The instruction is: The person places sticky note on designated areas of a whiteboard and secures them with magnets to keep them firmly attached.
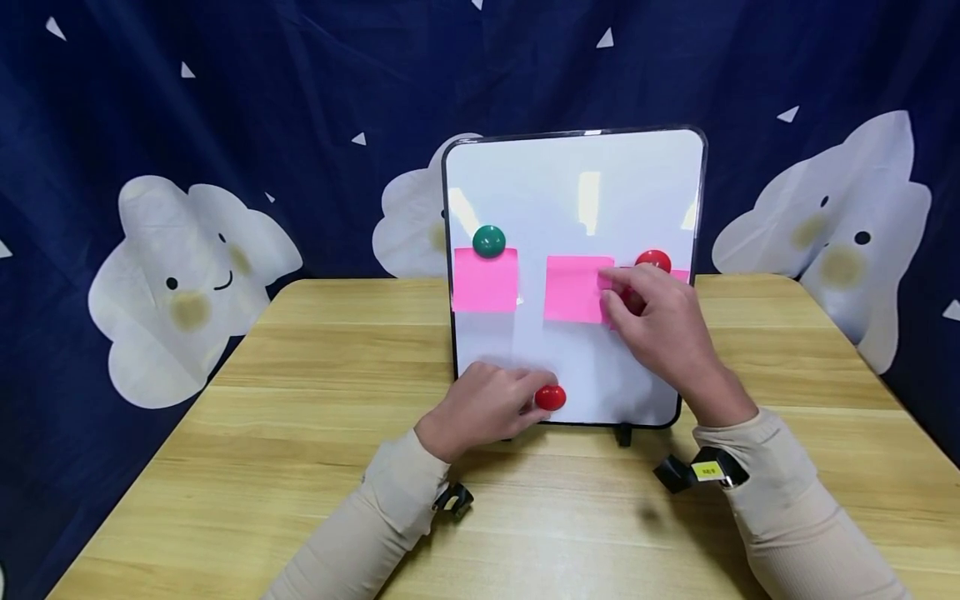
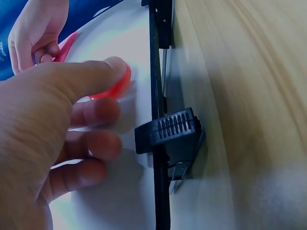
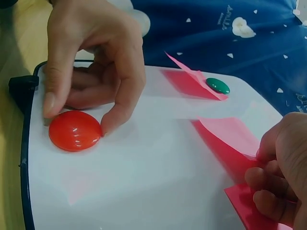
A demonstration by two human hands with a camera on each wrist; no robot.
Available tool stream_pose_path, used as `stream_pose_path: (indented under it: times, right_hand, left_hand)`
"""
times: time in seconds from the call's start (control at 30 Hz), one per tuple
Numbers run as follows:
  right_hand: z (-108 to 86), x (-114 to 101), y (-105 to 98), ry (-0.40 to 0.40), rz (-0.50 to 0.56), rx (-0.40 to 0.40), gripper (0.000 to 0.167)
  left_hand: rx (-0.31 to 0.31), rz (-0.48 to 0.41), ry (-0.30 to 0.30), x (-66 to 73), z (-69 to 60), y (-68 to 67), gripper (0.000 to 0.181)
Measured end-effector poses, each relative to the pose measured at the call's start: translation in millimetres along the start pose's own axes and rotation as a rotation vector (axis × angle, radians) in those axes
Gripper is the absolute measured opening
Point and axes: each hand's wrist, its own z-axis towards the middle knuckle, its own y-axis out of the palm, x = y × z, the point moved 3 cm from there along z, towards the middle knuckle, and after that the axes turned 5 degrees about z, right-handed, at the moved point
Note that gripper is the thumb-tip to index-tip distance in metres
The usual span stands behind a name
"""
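Observation:
The whiteboard stands upright, bearing several pink notes and round magnets. My left hand pinches a red magnet low on the board, thumb and forefinger at its sides, as the right wrist view shows. My right hand pinches the edge of the middle pink sticky note, whose free end stands off the board in the right wrist view. Under a green magnet is the left pink note. Another red magnet sits by the right pink note, partly hidden behind my right hand.
Small black feet hold the board up on the wooden table. A dark blue curtain with white cloud shapes hangs behind it. Each wrist carries a black strapped device.

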Motion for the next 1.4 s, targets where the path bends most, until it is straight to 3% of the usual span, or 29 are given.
stream_pose_path:
  times: [0.2,0.73,1.4]
  right_hand:
    - [-1.0,-0.2,0.1,0.021,-0.015,-0.009,0.029]
    - [-0.1,-0.3,3.8,-0.041,-0.015,0.017,0.025]
    - [-1.4,-2.5,4.3,-0.022,-0.036,0.008,0.027]
  left_hand:
    - [-0.047,0.041,-0.015,2.1,1.1,1.2,0.027]
    - [-0.027,0.059,-0.041,0.4,0.4,-1.1,0.026]
    - [-0.032,0.064,-0.054,0.8,0.8,0.0,0.029]
